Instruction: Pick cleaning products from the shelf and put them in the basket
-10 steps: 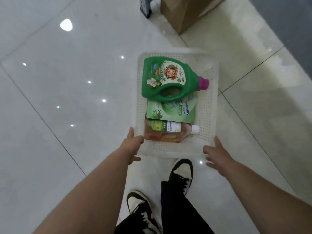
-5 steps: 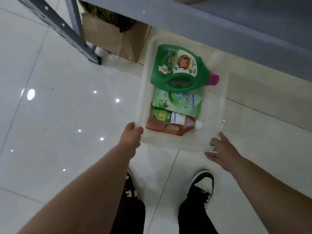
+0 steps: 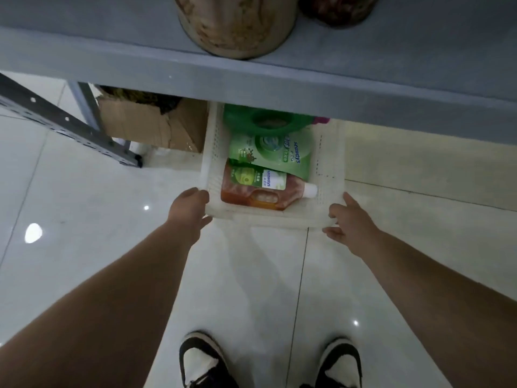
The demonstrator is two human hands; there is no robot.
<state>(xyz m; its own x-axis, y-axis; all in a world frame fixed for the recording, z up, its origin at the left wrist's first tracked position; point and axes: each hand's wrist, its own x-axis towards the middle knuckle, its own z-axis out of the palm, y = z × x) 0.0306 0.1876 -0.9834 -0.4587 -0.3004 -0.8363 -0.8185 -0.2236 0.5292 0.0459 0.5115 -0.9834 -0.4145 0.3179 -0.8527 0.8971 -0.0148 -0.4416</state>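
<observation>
basket (image 3: 212,163) white | jug (image 3: 243,120) green | bottle (image 3: 240,194) amber | shelf (image 3: 112,51) grey | shoes (image 3: 201,359) black-white

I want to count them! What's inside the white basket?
An orange bottle, a green pouch and a green jug lie in the basket. The shelf covers the jug's far part.
</observation>
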